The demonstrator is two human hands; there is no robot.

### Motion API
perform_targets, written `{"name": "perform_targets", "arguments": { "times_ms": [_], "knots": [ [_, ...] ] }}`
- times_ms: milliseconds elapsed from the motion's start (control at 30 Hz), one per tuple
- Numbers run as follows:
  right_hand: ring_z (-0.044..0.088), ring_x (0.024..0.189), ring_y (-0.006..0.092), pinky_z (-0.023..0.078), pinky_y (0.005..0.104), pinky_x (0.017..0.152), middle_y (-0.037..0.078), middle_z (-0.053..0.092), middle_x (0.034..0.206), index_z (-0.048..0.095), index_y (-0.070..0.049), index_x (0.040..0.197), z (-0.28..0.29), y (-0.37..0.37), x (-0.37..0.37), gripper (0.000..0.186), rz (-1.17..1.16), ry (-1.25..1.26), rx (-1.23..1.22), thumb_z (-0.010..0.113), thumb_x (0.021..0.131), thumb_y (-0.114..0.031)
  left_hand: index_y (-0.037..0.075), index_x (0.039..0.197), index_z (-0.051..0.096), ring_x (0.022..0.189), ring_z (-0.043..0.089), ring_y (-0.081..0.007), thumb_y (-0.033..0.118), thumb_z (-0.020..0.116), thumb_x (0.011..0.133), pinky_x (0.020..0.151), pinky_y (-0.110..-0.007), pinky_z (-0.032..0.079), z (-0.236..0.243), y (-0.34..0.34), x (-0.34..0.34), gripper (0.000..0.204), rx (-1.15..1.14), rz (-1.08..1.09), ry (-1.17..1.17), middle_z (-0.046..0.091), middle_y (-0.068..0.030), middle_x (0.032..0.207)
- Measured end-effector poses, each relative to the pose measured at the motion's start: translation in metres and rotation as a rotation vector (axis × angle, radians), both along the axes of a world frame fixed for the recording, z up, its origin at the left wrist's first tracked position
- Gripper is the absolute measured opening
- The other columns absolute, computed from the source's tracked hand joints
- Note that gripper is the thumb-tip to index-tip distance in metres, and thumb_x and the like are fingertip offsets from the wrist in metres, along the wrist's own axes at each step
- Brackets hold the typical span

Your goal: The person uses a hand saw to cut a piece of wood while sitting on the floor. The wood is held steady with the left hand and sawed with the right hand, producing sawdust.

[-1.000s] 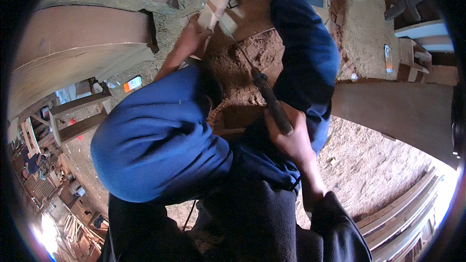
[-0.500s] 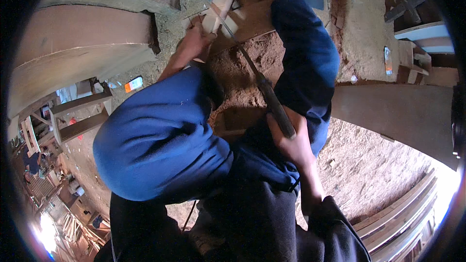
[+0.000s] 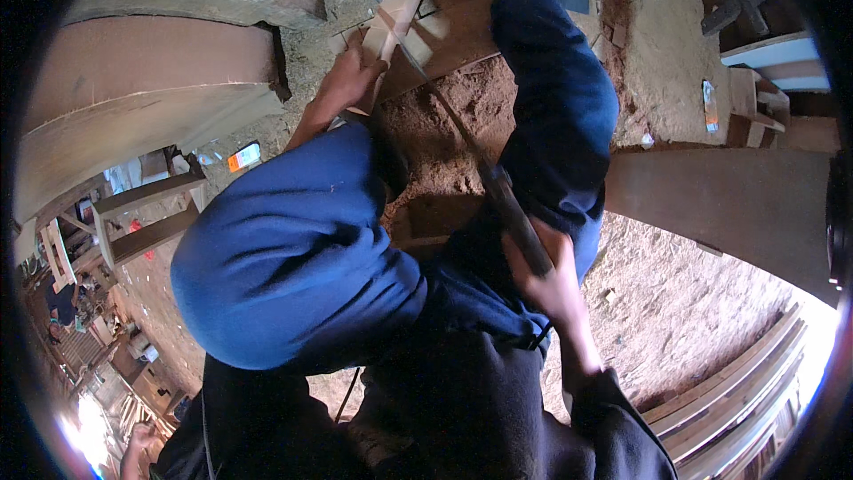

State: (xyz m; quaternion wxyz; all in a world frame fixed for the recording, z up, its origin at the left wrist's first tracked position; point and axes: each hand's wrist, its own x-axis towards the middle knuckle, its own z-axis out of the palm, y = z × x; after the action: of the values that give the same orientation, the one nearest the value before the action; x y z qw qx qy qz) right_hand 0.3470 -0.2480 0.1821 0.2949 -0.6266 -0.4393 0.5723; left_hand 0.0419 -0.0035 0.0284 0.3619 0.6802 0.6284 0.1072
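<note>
My right hand (image 3: 549,274) is wrapped round the long dark handle of a pull saw (image 3: 456,120). The thin blade runs up and to the left, and its far end lies across a pale length of wood (image 3: 405,0). My left hand (image 3: 352,80) is closed on the near end of that wood, just left of the blade. Under the wood is a brown board (image 3: 453,42) on the ground. Both hands work between my bent knees, in blue trousers.
Heaped sawdust (image 3: 462,111) lies below the board. Large curved wooden pieces (image 3: 160,58) stand at the left, and a broad panel (image 3: 720,200) at the right. Stacked planks (image 3: 729,400) lie at the lower right. A small wooden frame (image 3: 147,213) stands at the left.
My right hand has drawn the saw back toward me, down and slightly right. My left hand stays on the wood. At the lower left edge, something skin-coloured like an arm has come into view.
</note>
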Motion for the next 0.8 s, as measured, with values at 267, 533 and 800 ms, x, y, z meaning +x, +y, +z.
{"name": "perform_targets", "arguments": {
  "times_ms": [267, 533, 800],
  "knots": [
    [0.053, 0.062, 0.0157, 0.046, 0.0343, 0.06, 0.019, 0.059, 0.07, 0.059, 0.004, 0.087, -0.003, 0.003, -0.003, 0.009, 0.074, -0.026, 0.022, 0.062, 0.084, -0.005, -0.004, 0.143, 0.032, 0.12, 0.054, -0.0455, 0.026, 0.066, 0.084, 0.103, -0.045, 0.042, 0.011, -0.003, -0.012, 0.075, 0.019, 0.011, -0.003, 0.055, -0.0338, 0.127],
    [0.052, 0.059, 0.0096, 0.046, 0.0328, 0.057, 0.014, 0.059, 0.063, 0.06, 0.003, 0.085, 0.022, -0.024, 0.013, 0.012, 0.048, -0.063, -0.138, 0.063, 0.088, -0.008, 0.0, 0.143, 0.034, 0.122, 0.053, -0.0429, 0.026, 0.065, 0.085, 0.103, -0.044, 0.042, -0.004, 0.001, -0.009, 0.071, 0.085, -0.049, -0.04, 0.055, -0.0298, 0.13],
    [0.044, 0.062, 0.0055, 0.036, 0.0267, 0.053, 0.002, 0.05, 0.063, 0.059, 0.001, 0.082, -0.008, 0.011, -0.018, 0.011, 0.005, 0.007, 0.065, 0.062, 0.089, -0.006, -0.001, 0.142, 0.035, 0.119, 0.055, -0.0444, 0.024, 0.066, 0.084, 0.103, -0.045, 0.042, -0.007, 0.003, -0.003, 0.071, -0.004, 0.018, -0.128, 0.057, -0.0304, 0.126]
  ]
}}
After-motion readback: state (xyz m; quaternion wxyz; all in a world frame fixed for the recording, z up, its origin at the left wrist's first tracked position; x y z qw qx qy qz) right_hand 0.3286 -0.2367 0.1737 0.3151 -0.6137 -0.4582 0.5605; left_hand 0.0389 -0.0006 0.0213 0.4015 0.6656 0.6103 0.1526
